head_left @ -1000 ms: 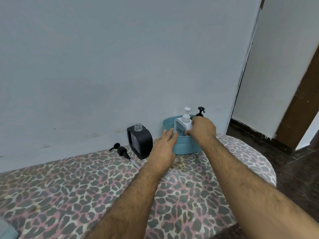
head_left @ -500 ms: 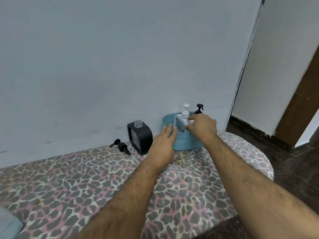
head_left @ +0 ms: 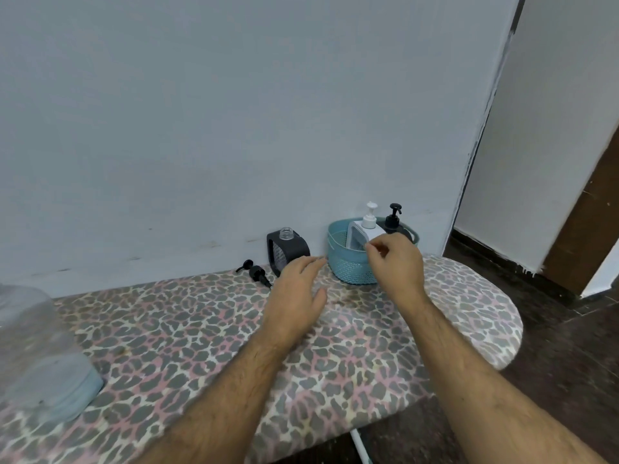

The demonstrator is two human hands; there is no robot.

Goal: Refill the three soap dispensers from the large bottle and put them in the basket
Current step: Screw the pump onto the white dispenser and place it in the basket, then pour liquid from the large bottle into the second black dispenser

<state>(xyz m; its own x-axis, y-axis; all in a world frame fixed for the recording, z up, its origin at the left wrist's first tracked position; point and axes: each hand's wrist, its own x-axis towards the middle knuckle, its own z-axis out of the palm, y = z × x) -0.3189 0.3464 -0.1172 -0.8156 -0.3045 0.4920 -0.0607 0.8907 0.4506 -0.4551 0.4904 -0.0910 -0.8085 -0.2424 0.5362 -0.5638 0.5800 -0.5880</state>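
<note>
On the near left of the ironing board: large bottle (head_left: 37, 356), clear, blurred, lying at the board's edge.
Ironing board (head_left: 207, 336): leopard-print cover, set along a pale wall (head_left: 234, 112); its rounded end points right.
Left hand (head_left: 294, 296): above the board's middle, fingers straight and spread, grip released, holding nothing; the fingertips reach near the black dispenser and the basket's left side.
Right hand (head_left: 395, 262): just in front of the basket, fingers loosely curled; thumb and forefinger are at the lower corner of the white dispenser, but whether the grip pinches it or has let go I cannot tell.
Loose pump (head_left: 256, 272): black, lying flat on the board to the left of the black dispenser.
Black dispenser (head_left: 287, 249): upright on the board by the wall, neck uncapped, just left of the basket.
Basket (head_left: 345, 262): teal, perforated, against the wall.
White dispenser (head_left: 363, 234): upright inside the basket, pump on.
Dark dispenser (head_left: 393, 221): inside the basket behind the white one, black pump on.
</note>
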